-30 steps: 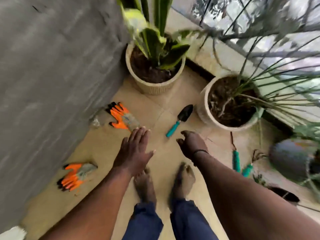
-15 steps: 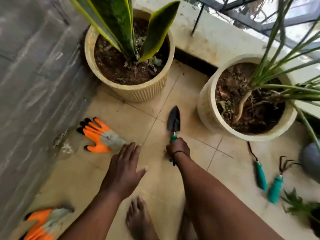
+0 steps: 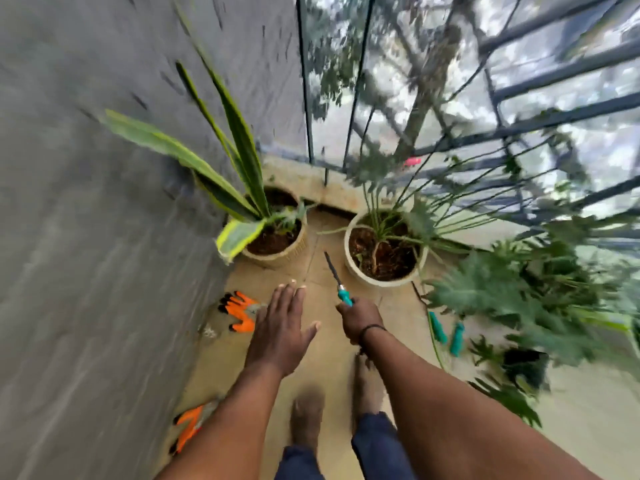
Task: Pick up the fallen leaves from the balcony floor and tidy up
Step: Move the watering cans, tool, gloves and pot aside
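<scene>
My right hand (image 3: 358,318) is shut on the teal handle of a small garden trowel (image 3: 335,273), held above the tan tiled balcony floor (image 3: 329,368) with its dark blade pointing away from me between the two pots. My left hand (image 3: 280,327) hovers open, fingers spread, holding nothing, just right of an orange glove (image 3: 240,311). A few green leaf pieces (image 3: 486,351) lie on the floor at the right. The picture is motion-blurred, and small leaves on the tiles cannot be made out.
A snake plant in a ribbed beige pot (image 3: 277,247) stands by the grey wall (image 3: 104,237). A white pot (image 3: 384,271) holds a thin-stemmed plant. Two teal-handled tools (image 3: 446,330) lie at the right. A second orange glove (image 3: 190,424) lies near my feet. Leafy plants and a railing (image 3: 519,133) close off the right.
My right hand has lifted the trowel off the floor. The view has risen and swung up, so the pots look farther away. My left hand stays open.
</scene>
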